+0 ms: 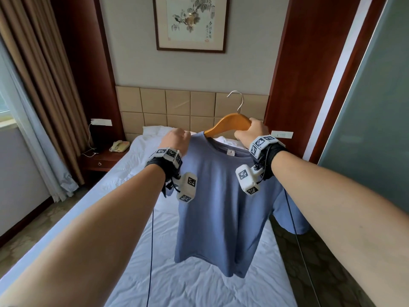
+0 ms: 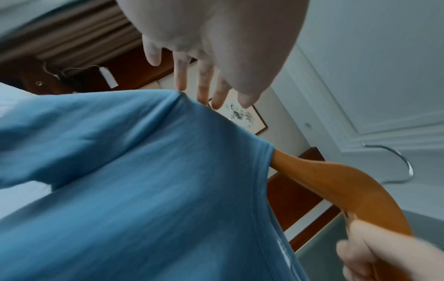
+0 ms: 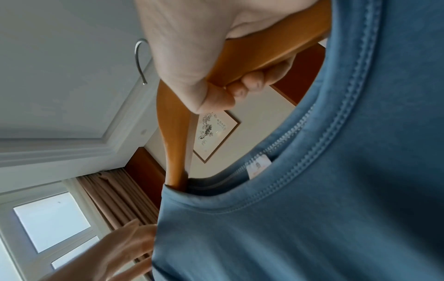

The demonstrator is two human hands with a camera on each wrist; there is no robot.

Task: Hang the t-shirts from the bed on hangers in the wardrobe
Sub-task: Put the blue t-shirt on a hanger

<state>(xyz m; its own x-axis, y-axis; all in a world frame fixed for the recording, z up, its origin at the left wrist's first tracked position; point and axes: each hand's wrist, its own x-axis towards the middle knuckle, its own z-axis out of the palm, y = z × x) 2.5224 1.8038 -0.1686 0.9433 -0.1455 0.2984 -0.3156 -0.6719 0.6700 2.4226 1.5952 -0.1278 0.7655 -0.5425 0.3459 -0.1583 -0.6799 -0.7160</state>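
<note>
My right hand point(image 1: 252, 131) is wrapped round the wooden hanger point(image 1: 230, 125). My left hand point(image 1: 177, 140) is at the blue t-shirt point(image 1: 221, 207) shoulder, fingers point(image 2: 204, 83) straight, smoothing. One hanger arm is in the neck, the other bare. Shirt is up above the bed point(image 1: 199, 284); wardrobe step left.

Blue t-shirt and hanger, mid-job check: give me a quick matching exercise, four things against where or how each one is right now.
Things:
1. blue t-shirt
2. wooden hanger
3. left hand
4. telephone

States:
A. on the bedside table
B. fingers straight, at the shirt's shoulder
C. gripped by the right hand, one arm inside the collar
D. hanging above the bed

Pairs: 1-D, 2-C, 3-B, 4-A
</note>
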